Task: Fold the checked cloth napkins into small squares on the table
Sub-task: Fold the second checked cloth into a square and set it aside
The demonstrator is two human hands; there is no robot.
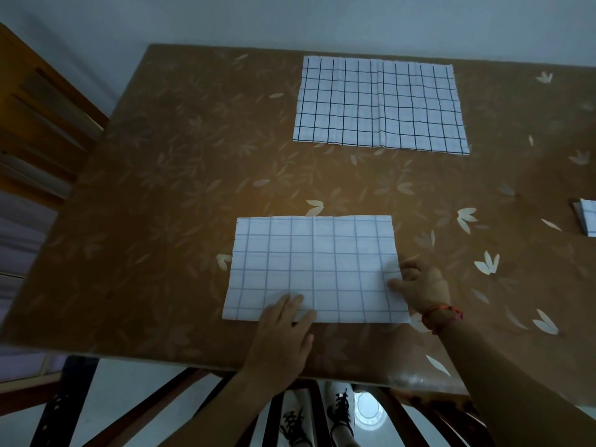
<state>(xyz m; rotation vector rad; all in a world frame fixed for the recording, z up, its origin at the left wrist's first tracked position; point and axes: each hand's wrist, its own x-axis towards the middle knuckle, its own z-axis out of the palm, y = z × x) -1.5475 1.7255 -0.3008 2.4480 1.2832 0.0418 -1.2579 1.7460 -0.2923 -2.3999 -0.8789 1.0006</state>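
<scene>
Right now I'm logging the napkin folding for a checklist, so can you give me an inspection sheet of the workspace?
Surface: brown leaf-print table, glossy cover.
Job's things: near napkin lying flat as a rectangle by the front edge; far napkin spread flat at the back; folded napkin at the right edge, partly out of frame.
Clutter: nothing seen.
Hands: left hand flat on the near napkin's front edge; right hand pinching its right edge, red wristband on that wrist.
Cables: nothing seen.
Surroundings: wooden chair at left, pale wall behind, shoes below the table.
</scene>
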